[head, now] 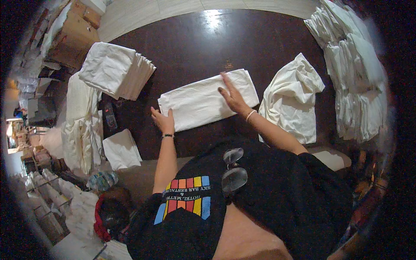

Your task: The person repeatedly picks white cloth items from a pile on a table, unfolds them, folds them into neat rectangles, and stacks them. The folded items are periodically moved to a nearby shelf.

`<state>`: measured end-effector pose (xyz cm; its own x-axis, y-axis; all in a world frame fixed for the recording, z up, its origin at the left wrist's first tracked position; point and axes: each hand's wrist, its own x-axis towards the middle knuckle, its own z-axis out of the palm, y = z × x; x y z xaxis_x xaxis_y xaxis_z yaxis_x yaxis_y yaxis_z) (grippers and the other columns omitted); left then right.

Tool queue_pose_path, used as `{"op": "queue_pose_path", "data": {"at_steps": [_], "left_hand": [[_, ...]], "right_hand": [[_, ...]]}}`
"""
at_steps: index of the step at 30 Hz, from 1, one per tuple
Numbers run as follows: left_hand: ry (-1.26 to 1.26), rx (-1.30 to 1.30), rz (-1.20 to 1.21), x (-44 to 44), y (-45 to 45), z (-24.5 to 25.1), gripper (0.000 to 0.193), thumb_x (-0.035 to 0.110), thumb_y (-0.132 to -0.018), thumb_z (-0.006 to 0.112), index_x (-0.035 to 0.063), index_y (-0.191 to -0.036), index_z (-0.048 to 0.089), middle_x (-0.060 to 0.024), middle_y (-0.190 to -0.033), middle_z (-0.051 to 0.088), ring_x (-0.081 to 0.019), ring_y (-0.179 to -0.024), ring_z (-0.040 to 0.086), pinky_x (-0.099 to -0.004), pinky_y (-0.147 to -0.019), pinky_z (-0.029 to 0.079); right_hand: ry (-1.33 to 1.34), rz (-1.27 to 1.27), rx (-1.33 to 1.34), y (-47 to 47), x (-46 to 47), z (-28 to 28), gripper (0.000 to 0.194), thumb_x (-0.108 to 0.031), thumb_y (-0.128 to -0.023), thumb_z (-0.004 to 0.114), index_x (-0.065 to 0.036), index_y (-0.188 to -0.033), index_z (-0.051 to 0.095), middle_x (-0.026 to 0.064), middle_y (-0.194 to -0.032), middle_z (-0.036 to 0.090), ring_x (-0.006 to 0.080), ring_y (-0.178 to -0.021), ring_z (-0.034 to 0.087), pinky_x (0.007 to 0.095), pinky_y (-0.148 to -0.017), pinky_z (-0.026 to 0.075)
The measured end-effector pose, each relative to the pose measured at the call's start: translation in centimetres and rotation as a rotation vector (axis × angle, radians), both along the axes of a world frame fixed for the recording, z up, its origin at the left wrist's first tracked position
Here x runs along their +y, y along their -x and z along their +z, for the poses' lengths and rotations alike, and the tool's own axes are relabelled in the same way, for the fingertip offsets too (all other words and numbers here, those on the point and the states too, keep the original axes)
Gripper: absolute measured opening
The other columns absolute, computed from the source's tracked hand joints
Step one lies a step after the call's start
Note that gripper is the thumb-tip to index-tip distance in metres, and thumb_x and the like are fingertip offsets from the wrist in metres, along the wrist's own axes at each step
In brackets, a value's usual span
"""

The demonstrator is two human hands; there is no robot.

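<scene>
A white cloth, folded into a long flat rectangle, lies aslant on the dark tabletop before me. My left hand is at the cloth's left end, thumb over the corner and fingers spread past the edge. Flat across its right part rests my right hand, fingers apart and pointing away from me. Neither hand grips anything. Just right of the folded cloth is a crumpled white cloth, loosely heaped, with my right forearm passing over its near edge.
A neat stack of folded white cloths stands at the left. Beside it are draped cream cloth, a dark object and a small folded cloth. Piled white cloths line the right edge. Cardboard boxes stand beyond, upper left.
</scene>
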<state>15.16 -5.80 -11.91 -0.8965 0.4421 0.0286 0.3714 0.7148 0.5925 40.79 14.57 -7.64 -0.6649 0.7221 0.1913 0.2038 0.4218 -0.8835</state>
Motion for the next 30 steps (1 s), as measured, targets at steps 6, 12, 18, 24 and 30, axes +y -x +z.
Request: {"op": "queue_pose_path", "data": {"at_steps": [6,12,18,24,30], "left_hand": [[-0.249,-0.950,-0.036,-1.0,1.8,4.7,0.055,0.011,-0.077,0.070,-0.0074,-0.125,0.052,-0.0167,-0.117,0.062,-0.0253,-0.106,0.061,-0.0378,-0.089,0.051],[-0.637,-1.115,-0.478,5.2,-5.5,12.7,0.058,0.004,-0.080,0.063,0.0015,-0.134,0.042,-0.0094,-0.113,0.060,-0.0223,-0.099,0.063,-0.0358,-0.087,0.053],[-0.475,-1.092,-0.710,14.8,-16.5,13.5,0.077,0.002,-0.081,0.065,0.0114,-0.145,0.025,-0.0072,-0.109,0.057,-0.0167,-0.085,0.061,-0.0318,-0.062,0.056],[-0.141,-0.730,-0.869,18.8,-19.7,8.1,0.092,0.014,-0.085,0.067,0.0053,-0.154,0.006,-0.0157,-0.121,0.057,-0.0290,-0.100,0.062,-0.0428,-0.074,0.053],[0.057,0.268,-1.063,14.8,-17.0,3.1,0.083,0.053,-0.090,0.055,0.0115,-0.154,0.022,-0.0124,-0.157,0.027,-0.0372,-0.146,0.018,-0.0652,-0.113,0.007]], "right_hand": [[0.684,0.261,-0.043,2.9,-4.8,-0.6,0.069,-0.035,-0.097,0.058,0.000,-0.149,0.029,0.0213,-0.140,0.050,0.0272,-0.127,0.052,0.0360,-0.108,0.038],[0.362,0.392,-0.231,-2.2,-7.2,-2.4,0.078,-0.022,-0.084,0.077,-0.004,-0.147,0.035,0.0172,-0.136,0.053,0.0260,-0.123,0.054,0.0368,-0.097,0.049],[0.278,0.223,-0.169,-6.0,-8.5,-3.7,0.053,-0.021,-0.092,0.065,-0.008,-0.139,0.045,0.0109,-0.129,0.061,0.0311,-0.116,0.059,0.0397,-0.099,0.047],[1.507,-0.189,0.161,-6.2,-7.6,-5.1,0.044,-0.043,-0.101,0.049,-0.005,-0.122,0.056,0.0118,-0.112,0.067,0.0263,-0.096,0.067,0.0408,-0.076,0.058],[1.017,0.008,-0.297,-8.0,-6.9,-2.7,0.045,-0.045,-0.100,0.049,-0.004,-0.109,0.066,0.0122,-0.096,0.071,0.0238,-0.084,0.070,0.0397,-0.069,0.056]]}}
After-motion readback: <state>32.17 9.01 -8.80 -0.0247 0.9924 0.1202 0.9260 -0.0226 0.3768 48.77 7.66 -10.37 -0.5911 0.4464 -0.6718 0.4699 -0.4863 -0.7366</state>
